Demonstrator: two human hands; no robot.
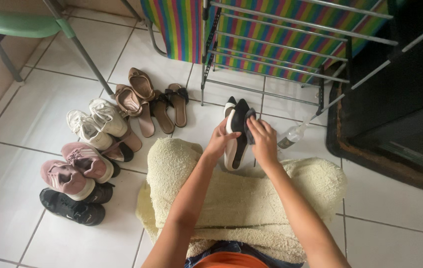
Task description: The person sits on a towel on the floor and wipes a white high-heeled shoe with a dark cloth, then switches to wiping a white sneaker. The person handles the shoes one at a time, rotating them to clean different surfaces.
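A black pointed flat shoe with a white inner lining (236,130) is held upright above the tiled floor, toe pointing away from me. My left hand (220,140) grips its left side. My right hand (263,140) presses a small dark cloth (249,124) against the shoe's right edge. A second black-toed shoe (229,104) lies just behind it on the floor. A cream fluffy towel (241,198) covers my lap under both forearms.
To the left lie white sneakers (97,124), pink sneakers (75,168), black sneakers (72,207) and brown sandals (147,99). A metal drying rack (291,49) stands ahead before striped fabric. A clear bottle (291,136) lies at right, beside dark furniture (400,99). A green chair (18,25) is top left.
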